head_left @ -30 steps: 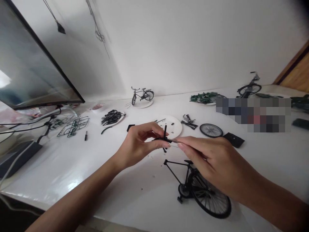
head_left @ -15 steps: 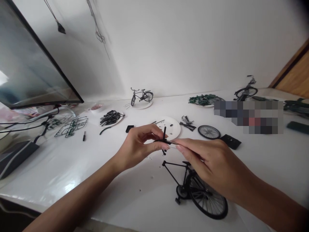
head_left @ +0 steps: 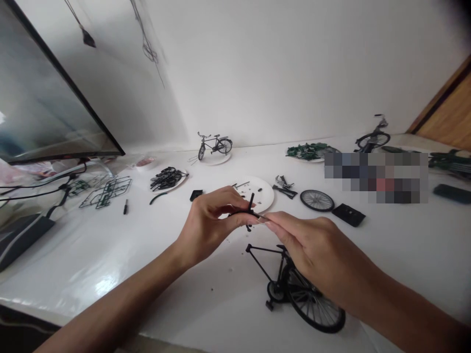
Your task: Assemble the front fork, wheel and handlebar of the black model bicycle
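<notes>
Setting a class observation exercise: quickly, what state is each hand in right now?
Left hand: closed, pinching a small black plastic cross-shaped model bicycle part.
Right hand: closed in a fingertip pinch at that part; anything held is too small to tell.

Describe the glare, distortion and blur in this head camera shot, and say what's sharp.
In the head view, a white glare patch lies on the glossy table top; the flat screen shows a washed-out reflection; wide-lens distortion makes the wall slant; a pixelated block hides things at right; the small black part in the left hand looks fairly sharp.
</notes>
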Available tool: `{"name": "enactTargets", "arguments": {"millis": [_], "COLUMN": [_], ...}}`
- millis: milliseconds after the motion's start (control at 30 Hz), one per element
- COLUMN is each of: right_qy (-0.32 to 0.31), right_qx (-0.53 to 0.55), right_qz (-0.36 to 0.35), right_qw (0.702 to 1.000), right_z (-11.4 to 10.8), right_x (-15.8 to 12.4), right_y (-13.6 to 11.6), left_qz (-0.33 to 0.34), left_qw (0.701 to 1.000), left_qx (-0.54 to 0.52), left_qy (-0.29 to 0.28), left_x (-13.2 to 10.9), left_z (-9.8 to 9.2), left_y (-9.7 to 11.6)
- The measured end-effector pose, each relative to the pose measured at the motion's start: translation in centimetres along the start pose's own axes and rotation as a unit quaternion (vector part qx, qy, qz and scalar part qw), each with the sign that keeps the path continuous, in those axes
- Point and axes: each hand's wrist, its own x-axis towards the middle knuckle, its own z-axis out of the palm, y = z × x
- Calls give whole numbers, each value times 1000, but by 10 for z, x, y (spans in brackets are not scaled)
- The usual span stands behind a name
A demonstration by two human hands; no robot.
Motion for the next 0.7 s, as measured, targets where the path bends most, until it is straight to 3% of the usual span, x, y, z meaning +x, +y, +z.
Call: {"name": "enactTargets", "arguments": {"millis": [100, 233, 267, 400, 467, 500, 533, 633, 667, 700], "right_qy": [-31, -153, -157, -48, -33, -52, -84, -194, -207, -199], "right_qx": [109, 351, 356, 110, 69, 118, 202, 442, 457, 429], "right_qz": [82, 219, 220, 71, 41, 67, 111, 233, 240, 227], "right_qw": [990, 897, 894, 990, 996, 989, 969, 844, 831, 851], "right_z": [-3, -7, -7, -5, -6, -8, -11, -18, -19, -19], "right_x": [2, 5, 5, 4, 4, 4, 5, 10, 12, 13], "right_y": [-5, -6, -4, 2, 1, -1, -2, -4, -3, -2], "left_qz": [2, 3, 3, -8, -2, 9, 27, 92, 104, 104], "left_qw": [1000, 999, 998, 997, 997, 997, 997, 992, 989, 988], "left_qx": [22, 46, 53, 61, 64, 67, 70, 88, 102, 113], "left_qy": [1, -19, -25, -35, -31, -25, -15, 16, 14, 4], "left_x": [-1, -1, 0, 1, 0, 0, -1, -1, 0, 0], "left_z": [-1, -2, -2, 0, 1, 1, 1, 0, 0, -1], "left_y": [0, -2, -3, -6, -5, -4, -3, 0, -1, -1]}}
